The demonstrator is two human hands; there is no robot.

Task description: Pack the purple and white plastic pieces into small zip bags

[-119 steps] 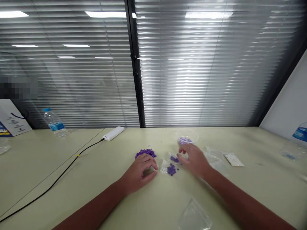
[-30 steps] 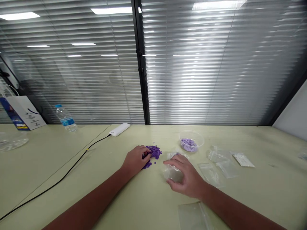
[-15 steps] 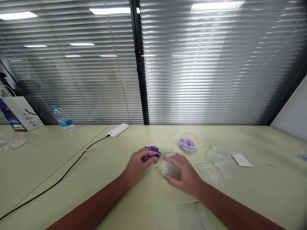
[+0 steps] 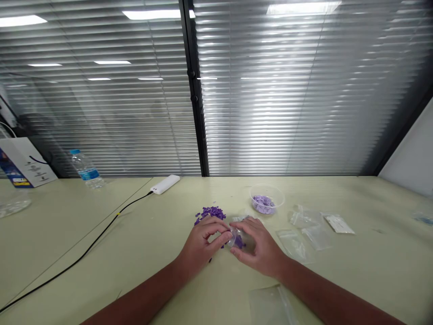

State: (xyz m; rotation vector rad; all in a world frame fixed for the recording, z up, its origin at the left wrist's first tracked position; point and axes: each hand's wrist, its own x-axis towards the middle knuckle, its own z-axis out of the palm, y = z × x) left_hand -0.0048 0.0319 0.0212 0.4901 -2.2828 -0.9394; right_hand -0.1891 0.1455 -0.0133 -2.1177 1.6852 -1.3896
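My right hand [image 4: 262, 246] curves around a small clear plastic bag [image 4: 248, 245], holding it on its side with its mouth toward the left. Several dark purple pieces [image 4: 238, 241] show inside the bag. At that mouth, the fingertips of my left hand [image 4: 204, 241] are pinched together; what sits between them is hidden. Just behind my left hand lies a loose pile of small flat purple pieces [image 4: 213, 212], partly covered by the fingers.
A round clear tub [image 4: 275, 198] with light purple pieces [image 4: 263, 204] stands behind my right hand. Clear zip bags [image 4: 294, 246] and a white packet [image 4: 339, 224] lie to the right, another bag [image 4: 270, 307] in front. Leftward are a power bank [image 4: 165, 184] with a black cable and a water bottle [image 4: 87, 170].
My left hand has moved from the purple pile to the bag's mouth. Purple pieces now show inside the bag, and the pile is more spread out. My right hand stays around the bag.
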